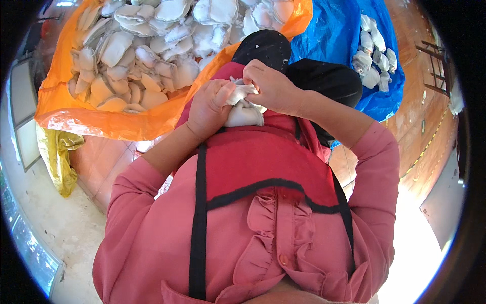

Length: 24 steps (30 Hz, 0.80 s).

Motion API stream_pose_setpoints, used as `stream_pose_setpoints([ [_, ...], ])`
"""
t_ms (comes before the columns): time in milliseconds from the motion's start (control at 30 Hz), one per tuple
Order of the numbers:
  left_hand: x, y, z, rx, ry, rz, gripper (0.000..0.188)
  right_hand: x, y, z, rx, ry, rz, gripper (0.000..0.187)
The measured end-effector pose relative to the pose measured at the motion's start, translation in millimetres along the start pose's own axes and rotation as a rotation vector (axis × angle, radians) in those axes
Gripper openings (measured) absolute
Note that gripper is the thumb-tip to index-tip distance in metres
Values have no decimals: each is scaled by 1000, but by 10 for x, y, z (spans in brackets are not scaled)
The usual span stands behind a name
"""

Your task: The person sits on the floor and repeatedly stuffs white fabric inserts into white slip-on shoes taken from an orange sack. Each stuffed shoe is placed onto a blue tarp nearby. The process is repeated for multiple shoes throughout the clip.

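Over my lap, both hands work on a white padded fabric piece (244, 116) that is bunched up at its top. My left hand (208, 109) is closed around its left side, with the thumb pressed against the cloth. With bent fingers pinched together, my right hand (273, 90) grips the upper right edge. The fingers hide part of the piece, so I cannot tell how it is folded or opened. Beyond my left hand, a large heap of flat, rounded white padded pieces (116, 48) lies on an orange plastic sheet (96, 121).
To the right, a blue plastic sheet (329, 30) carries several small bunched white pieces (372, 55). A yellow plastic bag (58, 157) lies at the left on the tiled floor (101, 162). My dark-covered knees (324, 83) stand between the sheets. A red apron (268, 162) covers my lap.
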<state>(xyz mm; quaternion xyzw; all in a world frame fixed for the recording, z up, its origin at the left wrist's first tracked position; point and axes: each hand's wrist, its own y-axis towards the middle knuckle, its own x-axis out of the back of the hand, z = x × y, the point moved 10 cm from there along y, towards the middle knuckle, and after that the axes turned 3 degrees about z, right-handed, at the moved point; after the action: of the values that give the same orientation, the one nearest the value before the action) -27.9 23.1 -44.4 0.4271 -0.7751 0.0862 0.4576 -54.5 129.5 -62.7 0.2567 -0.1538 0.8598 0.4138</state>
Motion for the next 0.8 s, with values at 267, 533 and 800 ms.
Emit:
stream_pose_setpoints([
  [267,48,-187,240,338,-359,127,41,-30,-89,-86,-116,77,-207,22],
  [533,-7,45,384,429,-594,476,37,21,-188,18,-26,39,-318,22],
  [800,24,89,223,238,-205,392,33,-1,-285,30,-11,123,-286,18],
])
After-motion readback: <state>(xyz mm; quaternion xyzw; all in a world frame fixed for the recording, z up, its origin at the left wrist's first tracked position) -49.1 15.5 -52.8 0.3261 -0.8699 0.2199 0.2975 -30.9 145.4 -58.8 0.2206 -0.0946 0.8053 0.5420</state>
